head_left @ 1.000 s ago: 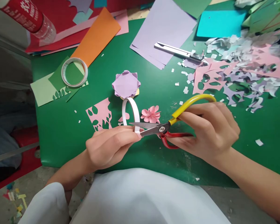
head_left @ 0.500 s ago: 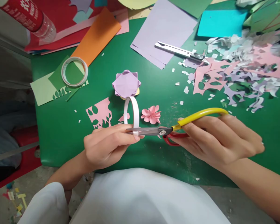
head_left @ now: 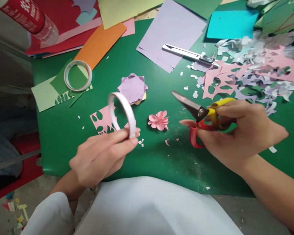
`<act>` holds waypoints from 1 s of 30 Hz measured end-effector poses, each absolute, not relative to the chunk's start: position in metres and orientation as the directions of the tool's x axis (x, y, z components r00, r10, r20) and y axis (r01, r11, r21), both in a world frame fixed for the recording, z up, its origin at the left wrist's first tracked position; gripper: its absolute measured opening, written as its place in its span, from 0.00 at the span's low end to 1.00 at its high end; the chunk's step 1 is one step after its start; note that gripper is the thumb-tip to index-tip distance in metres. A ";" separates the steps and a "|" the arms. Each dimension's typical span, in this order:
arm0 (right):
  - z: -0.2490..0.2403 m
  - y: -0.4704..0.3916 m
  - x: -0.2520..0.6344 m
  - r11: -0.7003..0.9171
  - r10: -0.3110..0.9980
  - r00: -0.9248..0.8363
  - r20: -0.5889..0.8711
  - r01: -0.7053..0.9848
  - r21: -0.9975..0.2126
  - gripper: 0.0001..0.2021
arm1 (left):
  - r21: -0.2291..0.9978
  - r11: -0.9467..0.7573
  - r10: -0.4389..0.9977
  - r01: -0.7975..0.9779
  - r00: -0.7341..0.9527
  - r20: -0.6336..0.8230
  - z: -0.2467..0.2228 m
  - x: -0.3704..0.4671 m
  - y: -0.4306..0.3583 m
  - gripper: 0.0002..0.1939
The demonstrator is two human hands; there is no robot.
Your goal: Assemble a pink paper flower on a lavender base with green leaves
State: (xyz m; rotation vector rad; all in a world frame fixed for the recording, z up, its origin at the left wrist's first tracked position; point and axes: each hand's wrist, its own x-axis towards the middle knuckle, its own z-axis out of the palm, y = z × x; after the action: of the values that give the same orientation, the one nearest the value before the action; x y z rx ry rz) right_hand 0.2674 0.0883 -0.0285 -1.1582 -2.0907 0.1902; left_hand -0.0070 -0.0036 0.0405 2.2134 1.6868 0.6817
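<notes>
My left hand [head_left: 103, 155] pinches a roll of white tape [head_left: 128, 112] at its lower rim, holding it upright above the table. In my right hand [head_left: 242, 133] are scissors [head_left: 201, 114] with yellow and red handles, their blades together and pointing up and left, apart from the tape. Between the hands a pink paper flower [head_left: 158, 120] lies on the green table. Behind the tape roll sits a folded purple paper piece [head_left: 133, 87] with a bit of yellow below it. A pink sheet with cut-out holes [head_left: 100, 120] is partly hidden by the tape.
Another tape roll [head_left: 66, 74] rests on green paper at the left. A utility knife [head_left: 188, 54] lies across purple sheets [head_left: 166, 31]. Paper scraps [head_left: 257, 71] pile up at the right. A bottle [head_left: 34, 19] stands back left, near orange paper [head_left: 100, 40].
The scissors have come away from the tape, moving right and tilting upward. My left hand has shifted left and down with the tape roll. Yellow paper at the back now reaches further over the orange strip.
</notes>
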 end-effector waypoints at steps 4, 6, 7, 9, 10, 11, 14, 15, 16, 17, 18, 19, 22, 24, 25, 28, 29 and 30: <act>-0.027 0.099 0.265 0.635 0.698 -0.413 0.585 0.735 -0.238 0.13 | 0.378 -0.174 0.925 0.909 0.020 0.379 0.028 -0.012 0.007 0.09; -0.026 0.101 0.261 0.632 0.710 -0.451 0.541 0.747 -0.206 0.10 | 0.223 -0.125 0.894 0.967 0.012 0.449 0.021 -0.013 0.012 0.08; -0.026 0.101 0.259 0.633 0.714 -0.465 0.523 0.747 -0.201 0.09 | 0.169 -0.093 0.907 0.981 0.014 0.420 0.018 -0.013 0.013 0.08; -0.026 0.100 0.257 0.632 0.721 -0.476 0.504 0.750 -0.196 0.09 | 0.087 -0.056 0.941 0.995 0.024 0.338 0.015 -0.013 0.014 0.07; -0.026 0.100 0.256 0.625 0.728 -0.474 0.496 0.756 -0.195 0.09 | 0.068 -0.046 0.955 0.997 0.024 0.295 0.016 -0.012 0.014 0.07; -0.026 0.100 0.256 0.615 0.738 -0.468 0.487 0.763 -0.199 0.10 | 0.058 -0.040 0.964 0.998 0.023 0.265 0.017 -0.011 0.014 0.07; -0.026 0.100 0.255 0.596 0.759 -0.456 0.466 0.773 -0.215 0.09 | 0.096 -0.059 0.974 0.994 0.036 0.225 0.020 -0.007 0.015 0.06; -0.026 0.100 0.255 0.596 0.761 -0.455 0.462 0.773 -0.220 0.09 | 0.133 -0.092 0.973 0.987 0.061 0.221 0.021 -0.006 0.016 0.06; -0.027 0.100 0.255 0.595 0.762 -0.454 0.461 0.773 -0.222 0.09 | 0.178 -0.141 0.972 0.974 0.102 0.212 0.021 -0.004 0.016 0.06; -0.027 0.100 0.255 0.597 0.761 -0.455 0.463 0.771 -0.223 0.09 | 0.225 -0.198 0.968 0.954 0.155 0.196 0.020 -0.002 0.017 0.07; -0.027 0.100 0.255 0.598 0.760 -0.455 0.464 0.770 -0.224 0.09 | 0.265 -0.247 0.963 0.932 0.206 0.172 0.020 -0.001 0.017 0.08; -0.027 0.100 0.255 0.599 0.759 -0.454 0.466 0.769 -0.225 0.09 | 0.296 -0.276 0.959 0.915 0.243 0.144 0.019 0.001 0.017 0.10; -0.027 0.099 0.255 0.596 0.764 -0.453 0.460 0.768 -0.233 0.09 | 0.329 -0.260 0.966 0.908 0.247 0.080 0.015 0.003 0.016 0.14; -0.026 0.098 0.255 0.593 0.773 -0.460 0.437 0.767 -0.243 0.09 | 0.335 -0.218 0.976 0.917 0.198 0.091 0.012 0.003 0.016 0.14; -0.026 0.098 0.255 0.594 0.776 -0.464 0.427 0.766 -0.248 0.09 | 0.343 -0.203 0.978 0.917 0.178 0.104 0.010 0.002 0.017 0.14; -0.025 0.099 0.256 0.590 0.785 -0.465 0.408 0.763 -0.265 0.09 | 0.402 -0.182 0.982 0.897 0.141 0.129 0.007 0.001 0.019 0.13; -0.025 0.099 0.256 0.588 0.787 -0.462 0.410 0.762 -0.270 0.09 | 0.424 -0.180 0.982 0.887 0.138 0.129 0.006 0.000 0.020 0.13; -0.026 0.099 0.256 0.587 0.788 -0.460 0.410 0.762 -0.273 0.09 | 0.439 -0.180 0.983 0.880 0.138 0.125 0.006 0.000 0.021 0.13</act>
State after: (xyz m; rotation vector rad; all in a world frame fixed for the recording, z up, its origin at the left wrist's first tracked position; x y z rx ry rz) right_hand 0.2560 0.0987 -0.0255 -1.2331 -2.3211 0.0692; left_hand 0.0004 0.0208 0.0060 2.1568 1.8199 0.5654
